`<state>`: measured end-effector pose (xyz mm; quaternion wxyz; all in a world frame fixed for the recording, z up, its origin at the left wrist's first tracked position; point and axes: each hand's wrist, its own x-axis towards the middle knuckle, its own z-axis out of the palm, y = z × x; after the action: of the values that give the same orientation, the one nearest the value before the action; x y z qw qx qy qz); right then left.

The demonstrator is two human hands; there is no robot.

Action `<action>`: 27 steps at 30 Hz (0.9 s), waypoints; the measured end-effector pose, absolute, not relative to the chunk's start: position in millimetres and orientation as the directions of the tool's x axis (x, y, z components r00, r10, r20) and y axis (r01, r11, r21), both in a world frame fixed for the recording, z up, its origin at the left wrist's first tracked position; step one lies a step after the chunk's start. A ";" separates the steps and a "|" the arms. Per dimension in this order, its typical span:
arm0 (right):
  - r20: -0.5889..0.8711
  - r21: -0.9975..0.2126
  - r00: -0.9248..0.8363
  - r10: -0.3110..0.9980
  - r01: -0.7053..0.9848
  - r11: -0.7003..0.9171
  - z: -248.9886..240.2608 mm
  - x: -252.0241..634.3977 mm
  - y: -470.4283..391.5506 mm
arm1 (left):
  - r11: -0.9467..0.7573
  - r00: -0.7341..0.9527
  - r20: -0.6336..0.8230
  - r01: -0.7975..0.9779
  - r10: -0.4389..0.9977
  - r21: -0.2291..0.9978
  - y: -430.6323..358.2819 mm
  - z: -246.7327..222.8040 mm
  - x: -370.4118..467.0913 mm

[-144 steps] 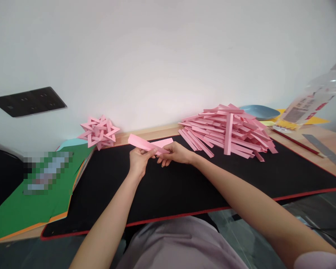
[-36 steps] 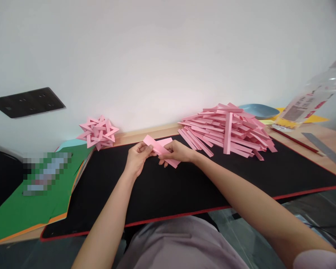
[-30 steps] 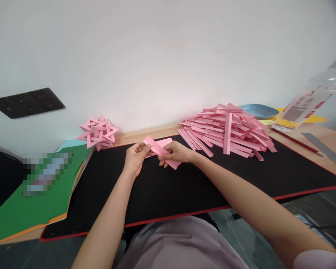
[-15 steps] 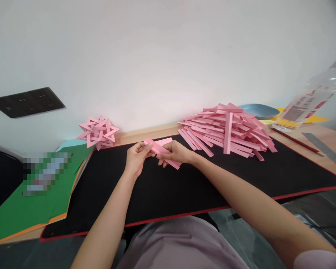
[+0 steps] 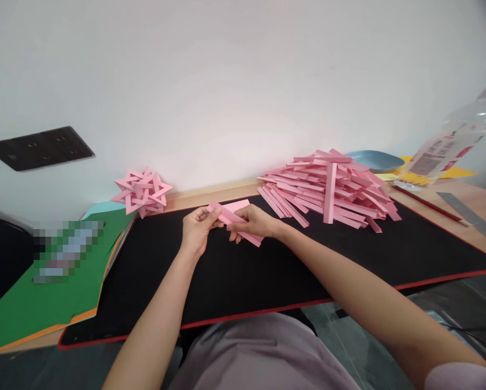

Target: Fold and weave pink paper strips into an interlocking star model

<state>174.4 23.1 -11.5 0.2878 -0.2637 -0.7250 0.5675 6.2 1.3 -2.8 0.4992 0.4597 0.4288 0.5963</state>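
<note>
Between my two hands, over the black desk mat [image 5: 243, 281], is a folded pink paper strip [image 5: 251, 237] that slants down to the right. My left hand [image 5: 199, 225] pinches its upper left end between thumb and fingers. Around the middle of the strip, my right hand [image 5: 257, 221] is closed, thumb on top and fingers below. A lighter pink flap [image 5: 240, 205] shows behind it; whether it belongs to the same piece I cannot tell. A large pile of folded pink strips [image 5: 328, 187] lies beyond my right hand.
A pink paper star ball [image 5: 143, 192] rests against the wall at left, near green paper sheets [image 5: 52, 303]. To the right are a blue dish [image 5: 375, 161], a tilted plastic bottle [image 5: 450, 141], a dark red pencil [image 5: 427, 205] and a metal ruler [image 5: 472, 219].
The strip in my hands has shifted very slightly, its lower right end a touch lower. Both hands keep nearly the same place and grip.
</note>
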 end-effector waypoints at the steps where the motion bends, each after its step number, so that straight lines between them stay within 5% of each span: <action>1: 0.120 -0.975 -0.697 0.707 0.049 0.215 -11.5 174.4 23.0 | -0.135 -0.084 0.121 -0.199 0.989 0.971 1.4 -2.9 6.4; 27: 0.077 -0.986 -0.700 0.710 0.054 0.160 -6.5 173.0 19.4 | -0.138 -0.129 0.114 -0.199 0.985 0.970 1.1 -4.1 8.2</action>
<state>173.0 19.4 -6.5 0.2786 -0.2694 -0.7089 0.5893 8.2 1.1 -4.1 0.4863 0.4460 0.4407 0.6086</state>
